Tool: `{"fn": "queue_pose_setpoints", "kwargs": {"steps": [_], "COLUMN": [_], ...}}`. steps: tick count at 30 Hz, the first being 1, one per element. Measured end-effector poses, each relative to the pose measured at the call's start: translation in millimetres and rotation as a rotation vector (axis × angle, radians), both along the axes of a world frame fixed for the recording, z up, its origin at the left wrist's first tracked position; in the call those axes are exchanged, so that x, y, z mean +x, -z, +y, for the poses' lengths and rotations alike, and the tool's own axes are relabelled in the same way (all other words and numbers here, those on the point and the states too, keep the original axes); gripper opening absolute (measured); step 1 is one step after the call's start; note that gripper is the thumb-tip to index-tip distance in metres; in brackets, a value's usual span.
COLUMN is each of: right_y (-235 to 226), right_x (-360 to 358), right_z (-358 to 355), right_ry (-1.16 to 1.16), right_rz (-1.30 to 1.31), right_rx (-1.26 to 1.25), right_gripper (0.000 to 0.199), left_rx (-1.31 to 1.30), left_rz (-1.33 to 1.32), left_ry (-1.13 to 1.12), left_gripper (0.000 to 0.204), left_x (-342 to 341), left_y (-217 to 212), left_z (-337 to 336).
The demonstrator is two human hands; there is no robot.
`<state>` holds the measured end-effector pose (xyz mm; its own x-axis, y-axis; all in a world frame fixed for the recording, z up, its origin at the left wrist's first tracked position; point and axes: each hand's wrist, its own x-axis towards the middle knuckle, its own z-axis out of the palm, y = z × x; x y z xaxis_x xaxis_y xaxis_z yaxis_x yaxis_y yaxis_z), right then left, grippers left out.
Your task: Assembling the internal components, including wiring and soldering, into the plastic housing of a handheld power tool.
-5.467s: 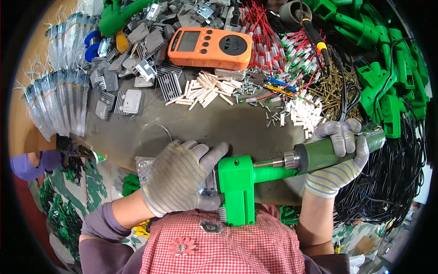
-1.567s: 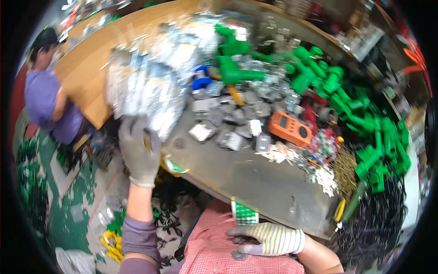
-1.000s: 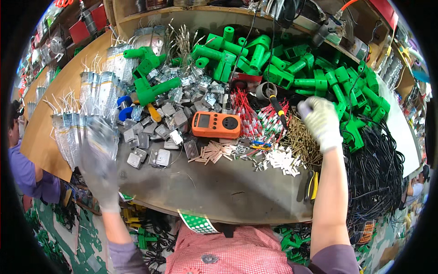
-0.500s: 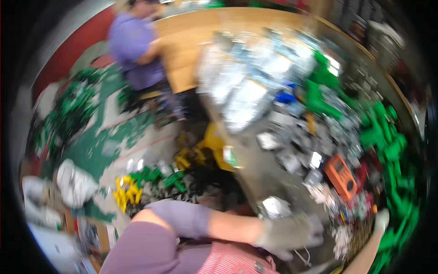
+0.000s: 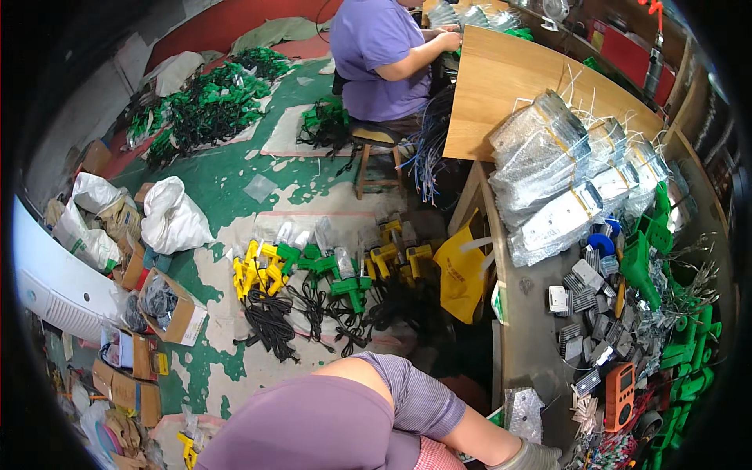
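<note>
View has swung left: half a second ago we had both gloved hands in a blurred frame, now only the left hand (image 5: 529, 457) shows, cut off at the lower edge; right hand is out of view. The table (image 5: 526, 333) sits on our right side, and floor fills most of the rest. A bubble-wrap packet (image 5: 523, 413) lies flat near the table's front edge; a second ago we saw none on that stretch. Our read: it's within easy reach of the left hand, but the work itself is mostly off-frame. Relative to the left fingers, the packet is just beyond the knuckles, beside the wrist; contact we can't confirm. Fingers point toward the orange meter (image 5: 620, 397), well apart from it; whether spread or pinching something, we can't tell.
</note>
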<state>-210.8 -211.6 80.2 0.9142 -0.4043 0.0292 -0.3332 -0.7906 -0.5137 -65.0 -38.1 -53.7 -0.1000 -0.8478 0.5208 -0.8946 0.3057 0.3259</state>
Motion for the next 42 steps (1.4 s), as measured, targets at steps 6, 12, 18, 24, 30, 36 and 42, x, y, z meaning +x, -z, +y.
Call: {"fn": "queue_pose_setpoints", "kwargs": {"steps": [6,12,18,24,30,36,42], "right_y": [54.4,72.4,95.9,108.6,92.1,85.2,79.9], "right_x": [-28.2,-33.7,-49.8,-11.9,-4.4,-24.4,-31.6], "right_z": [46.2,66.5,80.0,89.5,98.5,100.8,102.7], "right_ry": [-0.154,0.01,-0.07,0.129,0.025,0.135,0.08], "right_rz": [0.071,-0.034,-0.714,-0.549,-0.318,-0.32,-0.089], "right_rx": [-0.194,-0.041,0.756,0.563,0.446,0.74,0.262], "right_gripper": [0.06,0.07,0.067,0.064,0.06,0.042,0.03], "left_rx": [-0.084,-0.03,0.025,0.173,0.43,0.278,0.375], "left_rz": [0.002,0.052,0.122,0.348,0.216,0.261,0.225], "left_ry": [0.086,-0.033,-0.08,0.005,-0.109,0.004,0.032], "left_gripper": [0.021,0.024,0.03,0.054,0.073,0.096,0.101], "left_x": [-2.6,-8.9,-19.1,14.7,41.6,26.1,23.5], "left_y": [-9.2,-1.1,1.2,-34.5,-66.1,-64.2,-57.6], "left_z": [-11.4,-12.6,-17.1,35.4,48.9,32.6,37.8]}}
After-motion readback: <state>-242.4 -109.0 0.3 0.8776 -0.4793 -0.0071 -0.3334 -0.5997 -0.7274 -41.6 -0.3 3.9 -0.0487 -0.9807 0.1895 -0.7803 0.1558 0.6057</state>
